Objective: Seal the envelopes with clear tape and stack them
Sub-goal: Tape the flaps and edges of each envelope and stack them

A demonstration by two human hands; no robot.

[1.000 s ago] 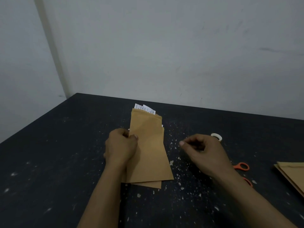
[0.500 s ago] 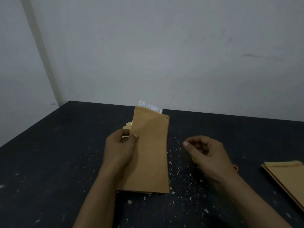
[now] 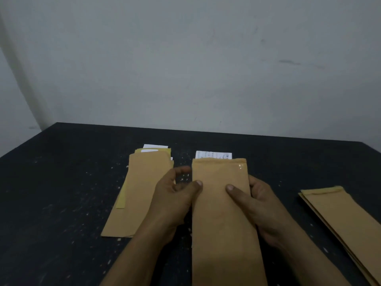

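Observation:
A long brown envelope (image 3: 220, 215) is held lengthwise in front of me over the black table (image 3: 61, 182). White printed paper (image 3: 213, 155) sticks out of its far open end. My left hand (image 3: 173, 201) grips its left edge, thumb on top. My right hand (image 3: 257, 201) grips the right edge the same way. A pile of brown envelopes (image 3: 140, 195) with white papers showing at the far end lies on the table to the left. A stack of brown envelopes (image 3: 346, 221) lies at the right.
The table is speckled with small white flecks. A grey wall (image 3: 206, 69) rises right behind its far edge, with a corner at the far left. The tape roll and scissors are out of sight.
My left hand carried one envelope off the left pile toward the middle. My right hand, earlier loosely curled and empty, now grips the envelope's right edge. The view has shifted; tape roll and scissors are hidden.

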